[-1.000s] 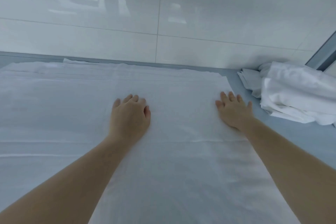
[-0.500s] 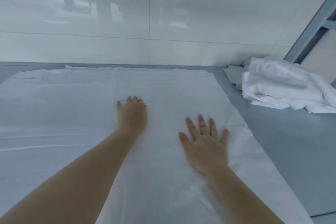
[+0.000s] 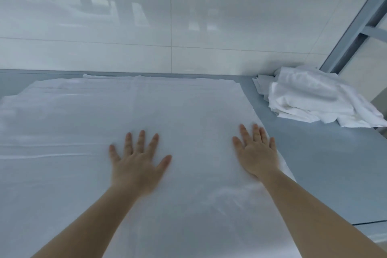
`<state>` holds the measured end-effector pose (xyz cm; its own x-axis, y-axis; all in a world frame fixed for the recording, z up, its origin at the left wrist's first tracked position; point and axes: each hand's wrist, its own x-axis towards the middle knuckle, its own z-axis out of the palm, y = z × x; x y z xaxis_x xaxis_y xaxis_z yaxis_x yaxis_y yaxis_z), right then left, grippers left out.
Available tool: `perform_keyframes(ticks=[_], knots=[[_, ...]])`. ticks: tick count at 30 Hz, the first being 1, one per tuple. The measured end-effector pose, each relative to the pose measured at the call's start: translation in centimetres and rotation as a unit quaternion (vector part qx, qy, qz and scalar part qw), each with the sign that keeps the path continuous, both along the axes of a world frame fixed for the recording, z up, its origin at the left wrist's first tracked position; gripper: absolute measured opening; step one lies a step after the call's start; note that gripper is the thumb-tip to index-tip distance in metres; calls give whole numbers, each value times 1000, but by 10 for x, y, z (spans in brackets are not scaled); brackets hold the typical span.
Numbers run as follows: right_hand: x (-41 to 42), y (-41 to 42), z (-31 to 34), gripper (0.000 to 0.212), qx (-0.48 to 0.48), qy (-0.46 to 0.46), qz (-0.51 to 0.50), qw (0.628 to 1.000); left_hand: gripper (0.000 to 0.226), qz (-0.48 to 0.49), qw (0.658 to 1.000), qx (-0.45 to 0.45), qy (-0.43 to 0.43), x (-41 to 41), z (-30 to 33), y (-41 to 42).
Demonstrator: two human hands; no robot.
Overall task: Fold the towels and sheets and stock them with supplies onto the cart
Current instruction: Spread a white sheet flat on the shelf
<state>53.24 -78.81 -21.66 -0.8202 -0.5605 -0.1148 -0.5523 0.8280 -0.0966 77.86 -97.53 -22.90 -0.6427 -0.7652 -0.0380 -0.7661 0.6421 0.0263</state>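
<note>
A white sheet [image 3: 171, 115] fills most of the frame, spread flat across a pale blue-grey desk [image 3: 326, 169] from the left edge to just past the middle right and running out of view at the bottom. Its fabric is thin and smooth, with faint lengthwise creases across the left side and a slightly uneven far edge lying close to the wall; a narrow strip of a second layer pokes out at that far edge, upper left of centre. Behind the desk, the upper half of the frame is a glossy white tiled wall [image 3: 125, 16] with thin grout lines and blurred reflections. In the upper right a grey-blue metal frame [image 3: 356, 25] slants up out of the picture. Below it, at the right of the frame, a rumpled pile of white linen [image 3: 310, 98] sits on the bare desk, well apart from the sheet. The left hand [image 3: 136, 167] lies palm-down on the sheet at lower centre, fingers straight and spread, gripping nothing. The right hand [image 3: 258, 153] lies palm-down near the sheet's right edge, fingers straight and closer together, also gripping nothing. Both bare forearms reach in from the bottom corners.
</note>
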Motion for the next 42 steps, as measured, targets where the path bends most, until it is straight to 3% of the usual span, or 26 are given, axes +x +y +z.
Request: perform_keyframes(ticks=[4, 8, 13, 15, 19, 26, 35, 42], knots=[[2, 0, 7, 61, 13, -6, 4, 1000, 89, 73, 997, 3, -1, 53, 1, -31], [28, -20, 16, 56, -7, -11, 18, 1000, 82, 82, 997, 2, 15, 54, 2, -30], [146, -99, 17, 49, -119, -56, 218, 967, 74, 82, 996, 15, 17, 54, 6, -32], [192, -130, 14, 51, -137, -95, 253, 953, 67, 82, 996, 23, 17, 52, 6, -32], [220, -151, 3, 50, -105, -33, 213, 971, 55, 67, 997, 44, 23, 55, 9, -38], [225, -154, -2, 57, -51, 15, 181, 982, 71, 51, 998, 44, 9, 112, 10, -91], [219, -153, -3, 59, -2, 38, 147, 988, 70, 73, 997, 35, 17, 193, 8, -179], [222, -151, 1, 62, 8, 38, 130, 991, 63, 168, 983, 53, 53, 231, 13, -199]])
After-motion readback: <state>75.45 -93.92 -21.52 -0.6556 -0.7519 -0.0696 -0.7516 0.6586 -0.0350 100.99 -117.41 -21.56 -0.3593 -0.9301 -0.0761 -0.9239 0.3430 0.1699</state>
